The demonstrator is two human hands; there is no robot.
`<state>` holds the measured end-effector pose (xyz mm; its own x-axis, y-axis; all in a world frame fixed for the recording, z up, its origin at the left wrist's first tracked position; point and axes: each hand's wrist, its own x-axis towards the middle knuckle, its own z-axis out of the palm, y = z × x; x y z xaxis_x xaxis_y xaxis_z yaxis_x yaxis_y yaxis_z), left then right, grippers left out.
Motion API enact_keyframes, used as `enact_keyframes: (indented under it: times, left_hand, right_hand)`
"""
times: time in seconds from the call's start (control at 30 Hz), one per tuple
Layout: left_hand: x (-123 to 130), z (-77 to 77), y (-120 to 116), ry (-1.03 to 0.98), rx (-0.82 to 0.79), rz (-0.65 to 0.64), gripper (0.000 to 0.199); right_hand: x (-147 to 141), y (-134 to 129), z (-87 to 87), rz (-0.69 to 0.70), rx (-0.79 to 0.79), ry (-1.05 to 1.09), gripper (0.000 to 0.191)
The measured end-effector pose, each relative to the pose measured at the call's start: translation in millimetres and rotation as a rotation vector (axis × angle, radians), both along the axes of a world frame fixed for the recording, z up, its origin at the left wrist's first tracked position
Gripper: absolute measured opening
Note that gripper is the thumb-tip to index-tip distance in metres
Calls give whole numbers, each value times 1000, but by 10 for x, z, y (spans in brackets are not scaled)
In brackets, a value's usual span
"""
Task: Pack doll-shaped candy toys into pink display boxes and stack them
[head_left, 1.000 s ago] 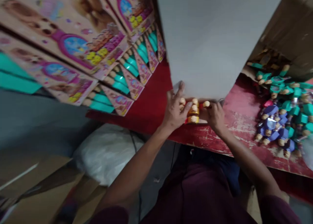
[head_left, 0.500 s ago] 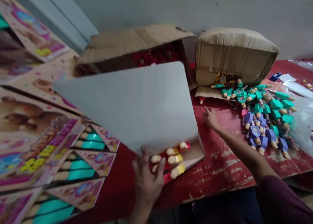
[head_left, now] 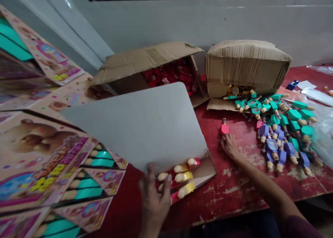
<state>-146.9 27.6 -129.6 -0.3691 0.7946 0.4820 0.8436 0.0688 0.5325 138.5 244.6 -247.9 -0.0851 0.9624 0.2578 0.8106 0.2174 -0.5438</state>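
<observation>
Just right of the middle of the table, my right hand (head_left: 230, 147) has its fingers closed around the near end of a pink-red plastic toy (head_left: 224, 128). A short clear tube points away from the hand; the held end is hidden. My left hand (head_left: 155, 196) rests at the left front of a cardboard display box (head_left: 208, 172), thumb and forefinger spread beside the toys. In that box lie several bear-headed toys (head_left: 184, 176) with yellow and red bodies. The box's plain grey-white lid panel (head_left: 145, 123) stands tilted up behind them.
At the left are stacked printed bear boxes (head_left: 59, 155) with teal toys. One carton (head_left: 153, 58) behind holds red toys; another carton (head_left: 247, 63) holds yellow ones. Teal toys (head_left: 293, 115) and purple toys (head_left: 272, 146) lie heaped at the right, beside clear plastic (head_left: 325, 127).
My right hand has come nearer and closed on the red toy, which has moved away from the carton. The left hand stays at the box. The view has tilted up slightly.
</observation>
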Motion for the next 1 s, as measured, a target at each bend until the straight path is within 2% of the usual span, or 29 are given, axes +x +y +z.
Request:
enact_keyframes:
  times: [0.1, 0.13, 0.2, 0.27, 0.33, 0.4, 0.47, 0.53, 0.6, 0.67, 0.7, 0.77, 0.8, 0.87, 0.93, 1.0]
  left_hand:
    - [304, 173, -108, 93, 150, 16, 77]
    - [445, 212, -140, 113, 186, -38, 77]
    - [773, 250, -163, 90, 187, -268, 73]
    - [1114, 252, -127, -36, 98, -538, 64]
    - [1408, 246, -67, -243, -43, -721, 54]
    - [1607, 250, -34, -478, -204, -820, 48]
    - [1701, 253, -62, -706, -354, -850, 46]
    - [1710, 237, -147, -931, -455, -822, 50]
    - [1662, 195, -265, -1126, -496, -758, 58]
    - [1581, 140, -393, -1224, -495, -689, 62]
    - [1529, 114, -454, -1209, -475, -656, 61]
    - [1396, 79, -561, -1028, -365, -574, 51]
    - [1312, 73, -604, -875, -279, -518, 45]
    - [1106, 87, -655, -514, -75, -373, 37]
    - [864, 121, -644, -196, 89, -235, 39]
    - [624, 149, -560, 29, 137, -148, 44]
  right_hand:
    - [551, -632, 145, -172, 58, 113, 44]
    - [735, -824, 257, -228, 70, 178, 48]
    - [1061, -1170, 570, -303, 80, 361, 48]
    - [1293, -1458, 947, -320, 62, 538, 44]
    - [1416, -1685, 1302, -287, 14, 603, 42]
    - [1443, -1850, 1557, -255, -30, 616, 41]
    - [1399, -1948, 1677, -233, -70, 659, 40]
    - [1295, -1988, 1673, -191, -124, 753, 39]
    - [1143, -1994, 1593, -107, -203, 871, 38]
    - [967, -1988, 1495, 24, -341, 953, 39]
    - [880, -1980, 1454, 96, -420, 960, 39]
    - [723, -1941, 1400, 225, -541, 889, 39]
    - [649, -1903, 1385, 263, -547, 828, 39]
    - [496, -1781, 1358, 291, -426, 680, 37]
    - [315, -1616, 1314, 326, -243, 512, 32]
    - [111, -1444, 1241, 411, -93, 357, 29]
